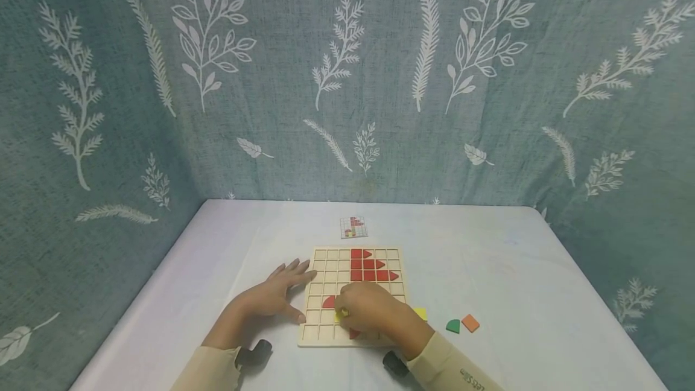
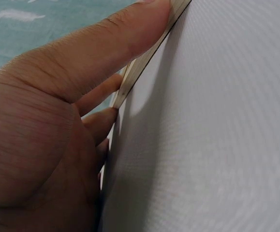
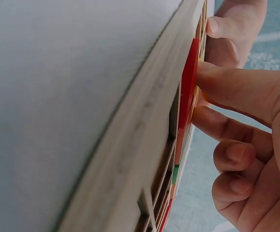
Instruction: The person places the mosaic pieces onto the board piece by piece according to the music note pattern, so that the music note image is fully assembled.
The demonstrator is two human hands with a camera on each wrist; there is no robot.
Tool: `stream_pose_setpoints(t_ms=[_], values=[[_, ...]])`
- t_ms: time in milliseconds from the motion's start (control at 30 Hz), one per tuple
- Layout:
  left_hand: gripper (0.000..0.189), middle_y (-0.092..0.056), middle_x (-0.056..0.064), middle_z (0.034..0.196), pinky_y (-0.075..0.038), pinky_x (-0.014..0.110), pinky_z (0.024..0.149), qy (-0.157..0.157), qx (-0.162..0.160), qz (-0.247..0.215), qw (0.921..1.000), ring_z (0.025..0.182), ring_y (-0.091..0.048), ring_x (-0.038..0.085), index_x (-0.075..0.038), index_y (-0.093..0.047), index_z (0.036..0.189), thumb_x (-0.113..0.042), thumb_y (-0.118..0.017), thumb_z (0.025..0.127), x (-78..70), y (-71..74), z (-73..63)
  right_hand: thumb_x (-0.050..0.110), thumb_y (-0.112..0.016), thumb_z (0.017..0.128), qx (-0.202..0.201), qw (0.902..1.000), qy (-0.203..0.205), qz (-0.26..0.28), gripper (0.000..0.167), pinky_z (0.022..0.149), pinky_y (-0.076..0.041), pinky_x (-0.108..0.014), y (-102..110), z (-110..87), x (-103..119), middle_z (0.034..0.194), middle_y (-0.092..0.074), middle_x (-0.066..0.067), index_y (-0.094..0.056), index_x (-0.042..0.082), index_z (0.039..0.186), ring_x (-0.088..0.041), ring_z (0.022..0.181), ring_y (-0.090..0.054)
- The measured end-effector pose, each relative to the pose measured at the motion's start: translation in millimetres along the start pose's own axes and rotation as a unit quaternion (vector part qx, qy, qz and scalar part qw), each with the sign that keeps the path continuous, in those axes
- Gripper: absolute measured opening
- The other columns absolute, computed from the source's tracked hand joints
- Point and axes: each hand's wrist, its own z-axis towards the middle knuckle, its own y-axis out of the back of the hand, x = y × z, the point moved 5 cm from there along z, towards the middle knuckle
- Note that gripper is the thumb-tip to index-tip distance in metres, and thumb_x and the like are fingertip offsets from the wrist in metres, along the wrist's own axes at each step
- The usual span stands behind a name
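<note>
A wooden grid board lies flat on the table. Red squares and pointed red pieces form three rows in its upper part, and a red curved piece sits lower left of them. With fingers spread, my left hand rests along the board's left side, thumb and fingertips at the edge. My right hand is over the lower middle, thumb and fingers bent around a yellow piece at the grid, mostly hidden. Near the board's front edge shows another red piece, close to the right thumb.
Behind the board lies a small pattern card printed with a grid and coloured shapes. To the right are a yellow piece, partly behind the right wrist, a green quarter-round piece and an orange square. Patterned fabric hangs around the white table.
</note>
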Motion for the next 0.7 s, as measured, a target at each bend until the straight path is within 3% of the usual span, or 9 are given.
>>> stream_pose_setpoints(t_ms=[200,400,700], values=[[0.107,-0.017,0.013,0.160,0.003,0.054,0.116,0.005,-0.005,-0.001,1.0000,0.147,-0.002,0.035,-0.016,-0.040,0.150,-0.056,-0.083,0.060,-2.2,-0.3,3.1,0.014,-0.073,0.080,-0.019,0.9987,0.043,-0.020,0.019,0.054,-0.039,-0.015,2,0.4,1,0.067,-0.047,0.017,-0.065,0.024,0.066,-0.003,0.059,-0.042],[0.107,-0.018,0.013,0.160,0.003,0.054,0.116,0.006,-0.004,0.001,1.0000,0.147,-0.002,0.035,-0.016,-0.040,0.150,-0.056,-0.083,0.060,-1.9,-0.8,4.4,0.011,-0.072,0.079,-0.021,0.9975,0.066,-0.011,0.025,0.052,-0.036,-0.014,2,-0.2,-1,0.067,-0.046,0.016,-0.061,0.024,0.061,-0.003,0.058,-0.039],[0.108,-0.018,0.011,0.160,0.002,0.054,0.116,0.021,-0.006,0.001,0.9998,0.147,-0.002,0.034,-0.017,-0.041,0.150,-0.057,-0.083,0.058,-4.3,-0.2,3.7,0.017,-0.070,0.085,-0.005,0.9992,0.035,0.019,0.015,0.059,-0.044,-0.017,8,-10.9,-19,0.074,-0.050,0.017,-0.067,0.025,0.073,-0.003,0.064,-0.045]])
